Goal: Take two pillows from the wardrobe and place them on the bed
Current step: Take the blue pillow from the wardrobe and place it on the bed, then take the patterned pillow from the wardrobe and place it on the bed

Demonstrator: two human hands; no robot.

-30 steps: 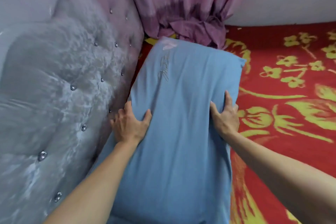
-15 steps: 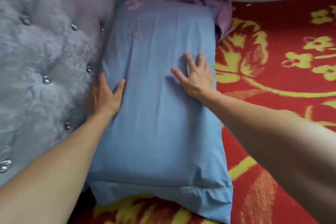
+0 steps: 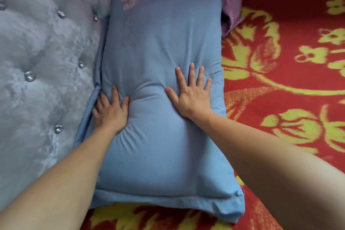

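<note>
A red floral bed [image 3: 280, 84] carries a blue pillow [image 3: 160, 46] against the tufted headboard [image 3: 46, 61]; left hand [image 3: 110, 112] and right hand [image 3: 192, 95] press it, each grip spread flat.

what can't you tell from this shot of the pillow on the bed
- Second pillow: none shows in the head view; whether one lies outside the frame is unknown.
- Wardrobe: out of frame.
- Left hand: its outer fingers are tucked between the blue pillow and the tufted headboard, so they are hidden.
- Embroidery near the pillow's far end: too faint to read.
- Blanket under the pillow: covered.
- Right hand: flat and fully visible.
</note>
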